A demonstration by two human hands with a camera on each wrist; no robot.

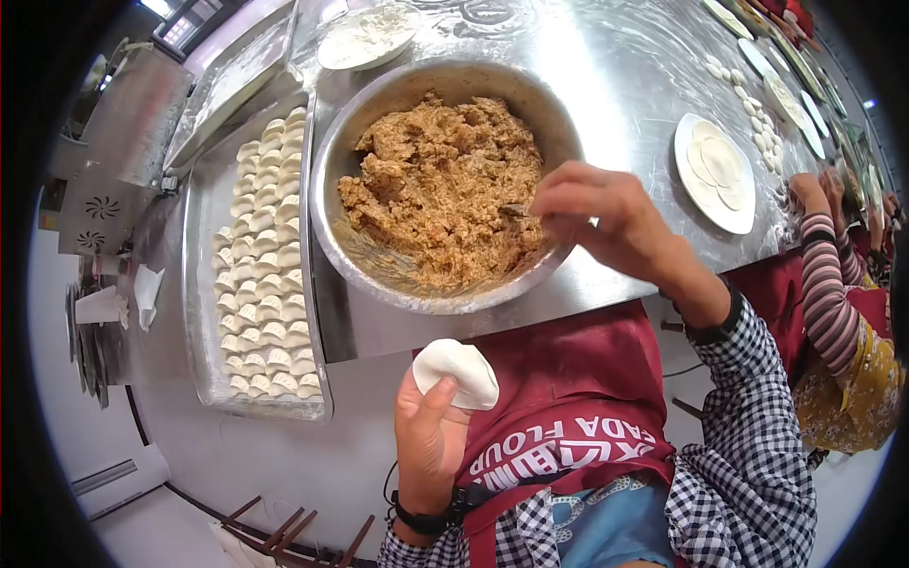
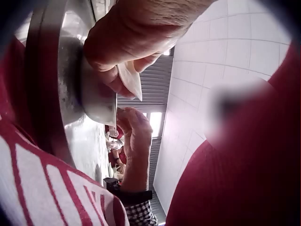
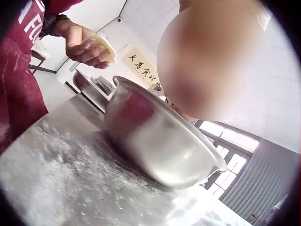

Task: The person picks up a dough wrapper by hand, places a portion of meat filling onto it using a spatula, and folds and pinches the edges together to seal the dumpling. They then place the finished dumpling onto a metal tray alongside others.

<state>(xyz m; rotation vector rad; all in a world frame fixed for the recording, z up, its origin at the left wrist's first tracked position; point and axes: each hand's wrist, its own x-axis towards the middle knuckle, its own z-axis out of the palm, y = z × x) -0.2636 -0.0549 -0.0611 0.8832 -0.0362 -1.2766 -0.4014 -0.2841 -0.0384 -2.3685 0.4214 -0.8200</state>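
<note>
My left hand [image 1: 434, 431] holds a round white dough wrapper [image 1: 454, 372] in front of the apron, thumb across its face. The left wrist view shows the wrapper [image 2: 130, 80] edge-on between thumb and fingers. Over the near right rim of a large metal bowl [image 1: 333, 227] is my right hand [image 1: 606, 213], its fingers curled and thumb tucked in. From its fingertips a thin, dark metal tool [image 1: 516, 210] reaches into the brown minced filling [image 1: 445, 180]; the rest of it is hidden by the hand. In the right wrist view that hand is blurred.
Left of the bowl, a metal tray [image 1: 204, 312] bears rows of folded dumplings [image 1: 270, 275]. A plate [image 1: 686, 189] of flat wrappers [image 1: 717, 166] stands to the right, with small dough pieces [image 1: 762, 128] beyond. A floury plate [image 1: 369, 59] is behind the bowl. Another person's arm [image 1: 824, 270] is at far right.
</note>
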